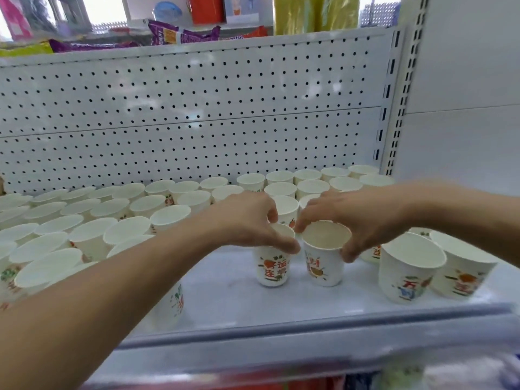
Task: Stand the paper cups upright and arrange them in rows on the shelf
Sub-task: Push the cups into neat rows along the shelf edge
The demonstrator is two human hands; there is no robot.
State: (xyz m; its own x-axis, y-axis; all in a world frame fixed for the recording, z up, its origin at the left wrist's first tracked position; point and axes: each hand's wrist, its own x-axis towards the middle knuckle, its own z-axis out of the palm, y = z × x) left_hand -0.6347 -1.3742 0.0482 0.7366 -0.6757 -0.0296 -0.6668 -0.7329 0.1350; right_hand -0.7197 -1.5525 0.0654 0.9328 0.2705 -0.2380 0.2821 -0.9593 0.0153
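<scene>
Two white printed paper cups stand upright side by side in the middle of the white shelf point(230, 294). My left hand point(253, 220) grips the rim of the left cup point(271, 267) from above with thumb and fingers. My right hand point(351, 215) grips the rim of the right cup point(323, 263) the same way. Several upright cups in rows point(126, 212) fill the shelf's left side and back. Two more cups point(408, 271) stand upright at the front right.
A white pegboard back panel point(197, 108) rises behind the cups. A slotted upright post point(394, 94) bounds the shelf on the right. Snack bags point(180, 33) lie on the shelf top above. The shelf's front lip point(309, 327) runs below the cups.
</scene>
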